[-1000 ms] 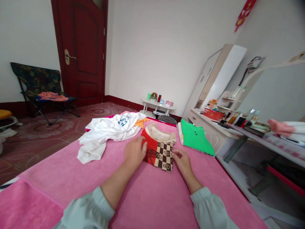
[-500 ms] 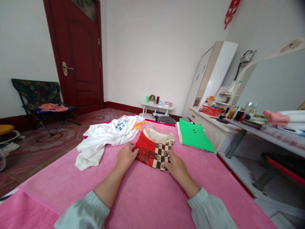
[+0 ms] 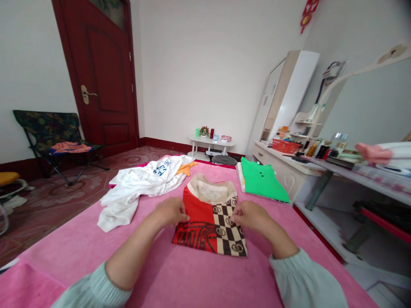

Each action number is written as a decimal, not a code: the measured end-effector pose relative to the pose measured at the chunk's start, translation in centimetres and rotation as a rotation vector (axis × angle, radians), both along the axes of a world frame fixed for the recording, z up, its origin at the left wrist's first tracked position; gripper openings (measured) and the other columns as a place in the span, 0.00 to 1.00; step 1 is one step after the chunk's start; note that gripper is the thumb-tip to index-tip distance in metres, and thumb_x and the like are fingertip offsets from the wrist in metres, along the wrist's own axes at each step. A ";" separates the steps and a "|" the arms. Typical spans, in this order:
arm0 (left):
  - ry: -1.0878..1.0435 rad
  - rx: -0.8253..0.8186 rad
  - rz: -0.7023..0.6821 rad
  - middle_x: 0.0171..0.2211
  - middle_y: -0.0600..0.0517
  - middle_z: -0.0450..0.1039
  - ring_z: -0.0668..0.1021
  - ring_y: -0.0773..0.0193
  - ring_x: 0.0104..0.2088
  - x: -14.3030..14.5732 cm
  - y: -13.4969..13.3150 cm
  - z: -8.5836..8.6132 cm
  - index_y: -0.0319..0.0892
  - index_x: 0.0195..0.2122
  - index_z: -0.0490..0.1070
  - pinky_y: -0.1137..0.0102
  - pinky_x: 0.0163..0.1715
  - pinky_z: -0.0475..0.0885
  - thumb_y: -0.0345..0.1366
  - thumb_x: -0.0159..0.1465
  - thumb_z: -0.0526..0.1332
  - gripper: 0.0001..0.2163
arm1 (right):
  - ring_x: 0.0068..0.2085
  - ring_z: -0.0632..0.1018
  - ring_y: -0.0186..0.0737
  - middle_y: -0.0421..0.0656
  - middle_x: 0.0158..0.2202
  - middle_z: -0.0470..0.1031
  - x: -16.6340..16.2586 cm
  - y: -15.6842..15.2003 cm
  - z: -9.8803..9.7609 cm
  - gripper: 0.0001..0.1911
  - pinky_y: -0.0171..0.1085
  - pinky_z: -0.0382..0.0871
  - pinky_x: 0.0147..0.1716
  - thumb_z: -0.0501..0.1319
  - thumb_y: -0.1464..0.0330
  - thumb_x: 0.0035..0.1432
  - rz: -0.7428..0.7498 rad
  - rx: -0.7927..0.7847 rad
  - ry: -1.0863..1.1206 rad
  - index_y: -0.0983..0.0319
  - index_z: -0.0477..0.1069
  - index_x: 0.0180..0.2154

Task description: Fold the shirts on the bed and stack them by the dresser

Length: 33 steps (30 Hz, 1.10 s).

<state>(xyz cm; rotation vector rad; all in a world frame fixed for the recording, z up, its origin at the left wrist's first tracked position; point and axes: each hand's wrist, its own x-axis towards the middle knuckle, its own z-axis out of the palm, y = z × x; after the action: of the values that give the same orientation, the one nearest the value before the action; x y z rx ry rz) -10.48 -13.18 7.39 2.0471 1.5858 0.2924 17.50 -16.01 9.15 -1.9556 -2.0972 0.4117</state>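
- Both hands rest on a folded garment: the left hand (image 3: 170,211) curls its fingers over the left edge of the red and checkered shirt (image 3: 210,226), and the right hand (image 3: 249,214) pinches the right edge with fingertips drawn together.
- The shirt lies flat between the two hands on the pink blanket (image 3: 199,278). Its cream collar (image 3: 210,192) is on the far side of the hands and its lower hem reaches nearer than them.
- The shirt's half toward the left hand is red with a dark print. The half toward the right hand is a brown and cream check.
- A pale green sleeve (image 3: 305,282) covers each forearm up to the wrist.
- Beyond and outward from the left hand lies a crumpled white shirt (image 3: 141,186) with blue lettering, apart from the folded one, with an orange cloth (image 3: 189,168) at its far edge.
- Beyond and outward from the right hand, a folded green garment (image 3: 263,183) lies near the blanket's edge.
- Far past the left hand stand a folding chair (image 3: 48,128) and a dark red door (image 3: 99,77).
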 end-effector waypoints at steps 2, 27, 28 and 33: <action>0.052 0.252 0.097 0.26 0.50 0.76 0.77 0.59 0.29 1.2 0.7 0.0 0.43 0.27 0.75 0.69 0.28 0.68 0.38 0.55 0.62 0.06 | 0.30 0.76 0.40 0.42 0.27 0.77 -0.4 0.7 -0.6 0.07 0.34 0.61 0.27 0.60 0.68 0.49 -0.072 0.160 -0.039 0.59 0.77 0.24; -0.043 0.557 -0.220 0.51 0.45 0.67 0.71 0.50 0.53 3.0 3.1 -6.0 0.54 0.49 0.75 0.59 0.53 0.66 0.43 0.63 0.56 0.15 | 0.54 0.69 0.44 0.48 0.52 0.68 -1.4 2.6 -7.6 0.10 0.44 0.64 0.52 0.55 0.73 0.58 0.188 0.432 0.072 0.60 0.72 0.40; -0.056 0.518 -0.209 0.53 0.46 0.66 0.70 0.50 0.54 2.9 3.2 -6.0 0.55 0.49 0.75 0.59 0.54 0.65 0.43 0.63 0.56 0.15 | 0.54 0.69 0.44 0.48 0.52 0.68 -1.4 2.6 -7.7 0.10 0.44 0.64 0.52 0.54 0.73 0.58 0.186 0.426 0.082 0.60 0.71 0.41; -0.128 0.429 -0.197 0.56 0.47 0.64 0.69 0.51 0.56 2.5 3.6 -6.0 0.54 0.48 0.75 0.60 0.56 0.63 0.46 0.61 0.58 0.16 | 0.57 0.68 0.45 0.49 0.53 0.67 -1.2 2.8 -8.3 0.10 0.44 0.63 0.54 0.53 0.73 0.59 0.201 0.421 0.101 0.61 0.68 0.42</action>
<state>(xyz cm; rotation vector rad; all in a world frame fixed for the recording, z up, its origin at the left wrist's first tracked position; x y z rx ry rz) -7.95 -9.54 1.36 2.4263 1.3146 0.7259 16.29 -13.25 0.80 -1.4661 -2.1134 0.0877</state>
